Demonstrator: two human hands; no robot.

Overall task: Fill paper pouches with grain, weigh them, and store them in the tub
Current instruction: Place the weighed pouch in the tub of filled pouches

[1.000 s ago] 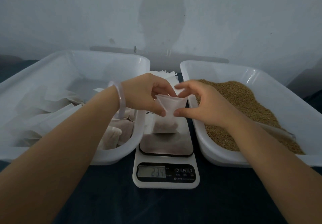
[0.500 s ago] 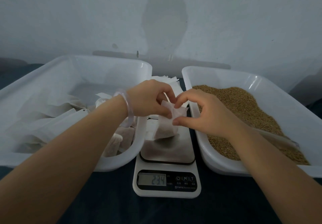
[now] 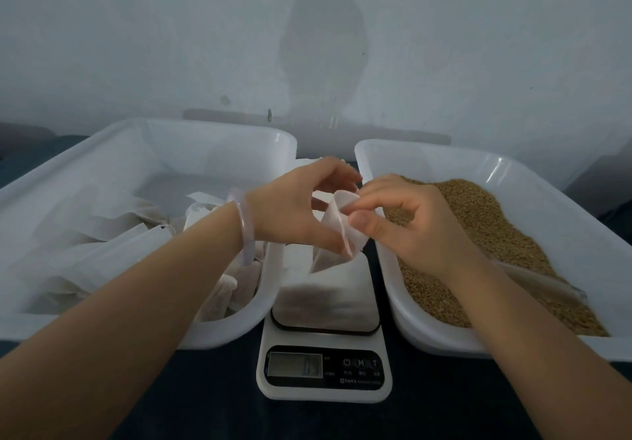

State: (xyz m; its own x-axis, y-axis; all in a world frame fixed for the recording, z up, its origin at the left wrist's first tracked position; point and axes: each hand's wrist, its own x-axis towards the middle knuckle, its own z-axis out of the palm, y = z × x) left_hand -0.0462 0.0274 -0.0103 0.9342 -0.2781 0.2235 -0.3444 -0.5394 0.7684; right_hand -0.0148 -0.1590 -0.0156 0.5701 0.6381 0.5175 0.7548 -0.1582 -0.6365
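Centre, over the scale (image 3: 325, 364): one pouch (image 3: 337, 234), top edge folded, pinched by both hands. Left hand (image 3: 294, 210) grips its left side; right hand (image 3: 410, 224) grips the folded top. Left tub (image 3: 222, 330): filled pouches (image 3: 239, 282). Right tub (image 3: 427, 340): grain (image 3: 478, 220). Scale display blurred, unreadable. Bracelet (image 3: 246, 227) on left wrist.

Both bare forearms reach in from the lower corners and meet at the middle, the left hand (image 3: 294, 210) and right hand (image 3: 410, 227) almost touching. The left hand, with a pale bracelet (image 3: 247, 231) on its wrist, curls its fingers above while its thumb presses one side of a paper pouch (image 3: 337, 231). The right hand, back turned up, pinches the pouch's open top between thumb and forefinger, its other fingers loosely bent.
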